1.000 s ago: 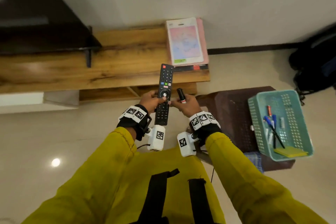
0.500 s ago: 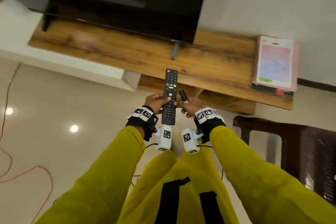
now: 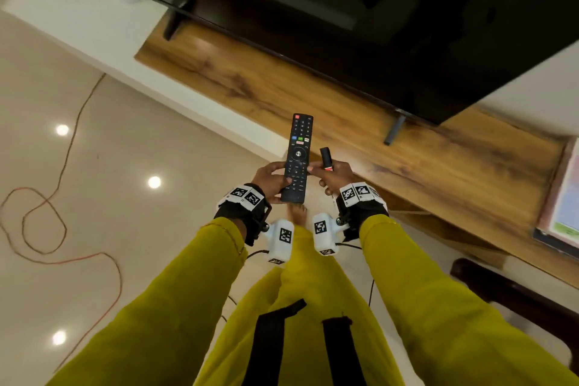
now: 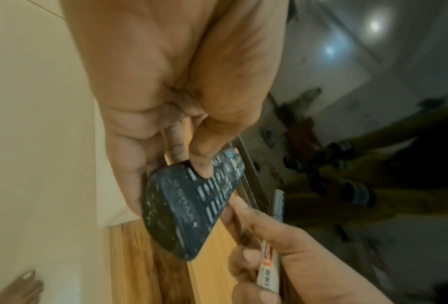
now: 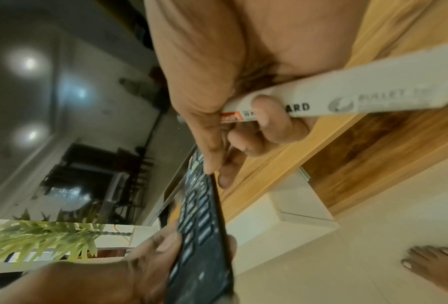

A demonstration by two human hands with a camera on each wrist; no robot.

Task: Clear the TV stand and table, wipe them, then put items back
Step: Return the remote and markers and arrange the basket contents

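A: Biggest first. We see the TV (image 3: 360, 19) standing on the wooden TV stand (image 3: 313, 94), a stack of books (image 3: 564, 197) at its right end.

B: Then hands. Our left hand (image 3: 271, 178) grips the remote (image 3: 297, 157) at its lower end, thumb on the buttons, fingers curled under. It's held above the floor, just in front of the stand.

A: Our right hand (image 3: 333, 177)?

B: Fingers curled round a whiteboard marker (image 3: 326, 158), thumb and fingertip pinching the remote's right edge.
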